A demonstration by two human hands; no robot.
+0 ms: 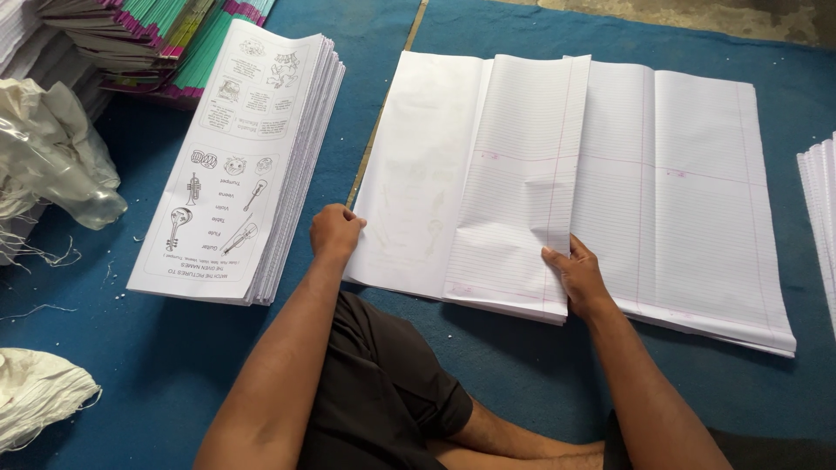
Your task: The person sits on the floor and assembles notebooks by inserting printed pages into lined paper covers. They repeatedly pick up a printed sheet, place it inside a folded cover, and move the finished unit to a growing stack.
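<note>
A wide stack of ruled white sheets point(697, 191) lies on the blue mat in front of me. A folded bundle of ruled sheets point(514, 183) rests on its left part, over a plain white cover sheet point(409, 165). My left hand point(335, 231) is closed on the left edge of the cover sheet. My right hand point(576, 274) presses on the near right corner of the folded bundle, thumb on top.
A pile of printed picture sheets point(239, 157) lies to the left. Stacked notebooks with pink and green edges point(157, 35) sit at the far left, beside crumpled plastic wrap point(52, 157). More white sheets point(819, 218) show at the right edge. The blue mat point(522, 374) covers the floor.
</note>
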